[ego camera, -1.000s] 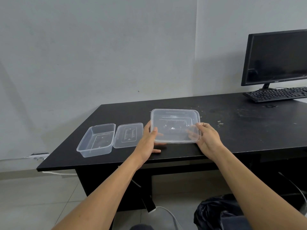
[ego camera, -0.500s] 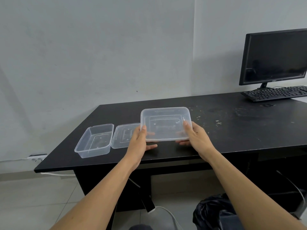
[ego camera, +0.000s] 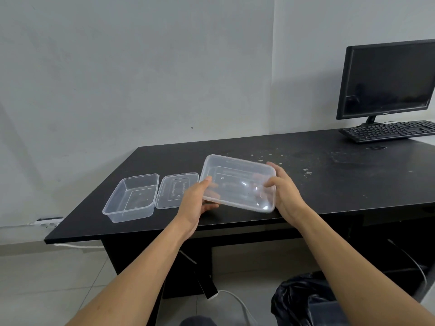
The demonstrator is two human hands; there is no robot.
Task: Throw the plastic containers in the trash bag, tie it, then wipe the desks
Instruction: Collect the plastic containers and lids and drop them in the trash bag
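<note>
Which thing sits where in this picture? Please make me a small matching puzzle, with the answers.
Things: 1 large container; 2 small container; 3 lid; 4 trash bag.
Places: A on the floor; B gripped by left hand and right hand; C open, at the desk's left end; D flat on the desk, beside the small container.
Pairs: 1-B, 2-C, 3-D, 4-A.

The worktop [ego camera: 353, 184] is seen black, flecked with pale specks and dull smears. The large tub [ego camera: 237, 180], small tub [ego camera: 131, 198] and lid [ego camera: 176, 191] are clear and colourless. The monitor [ego camera: 386, 76], keyboard [ego camera: 388, 131] and bag [ego camera: 296, 300] are black. The wall [ego camera: 141, 67] is painted pale grey; the floor [ego camera: 47, 278] is tiled off-white.
</note>
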